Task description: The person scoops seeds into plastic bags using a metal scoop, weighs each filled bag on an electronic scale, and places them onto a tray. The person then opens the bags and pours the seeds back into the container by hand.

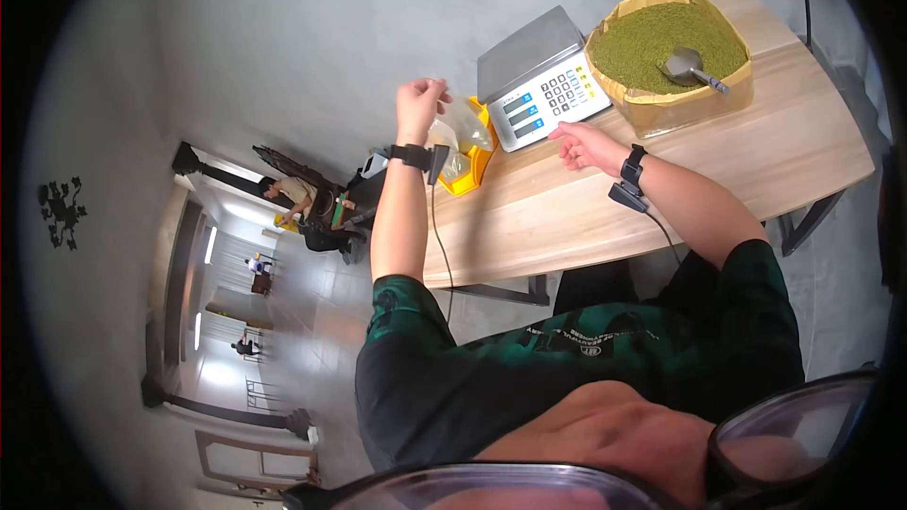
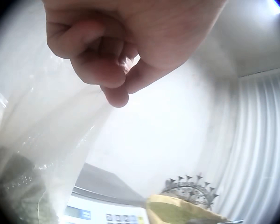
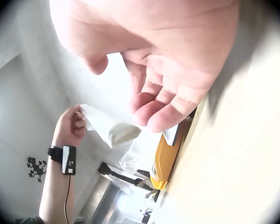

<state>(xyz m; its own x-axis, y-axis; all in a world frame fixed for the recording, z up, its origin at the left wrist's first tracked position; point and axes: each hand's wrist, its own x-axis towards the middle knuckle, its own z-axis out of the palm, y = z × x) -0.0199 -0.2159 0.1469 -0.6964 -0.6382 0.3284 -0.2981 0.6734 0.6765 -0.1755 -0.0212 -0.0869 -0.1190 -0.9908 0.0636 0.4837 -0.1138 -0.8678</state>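
Note:
The left hand (image 1: 420, 111) pinches the top of a clear plastic bag (image 2: 51, 135) between thumb and fingers. Green contents (image 2: 23, 191) lie at the bag's bottom, which hangs over a yellow tray (image 1: 483, 168). More clear plastic is in the tray. Beside the scale's (image 1: 529, 116) front edge, the right hand (image 1: 588, 148) is held with its fingers loosely bent and nothing in them. In the right wrist view, the held bag (image 3: 123, 133) hangs at a slant from the left hand (image 3: 70, 126).
On the wooden table (image 1: 652, 165), right of the scale, stands a paper-lined container (image 1: 675, 113) of green granules (image 1: 652, 33) with a metal scoop (image 1: 682, 64) in it. Cables run from both wrist cameras. A seated person (image 1: 300, 196) is in the background at left.

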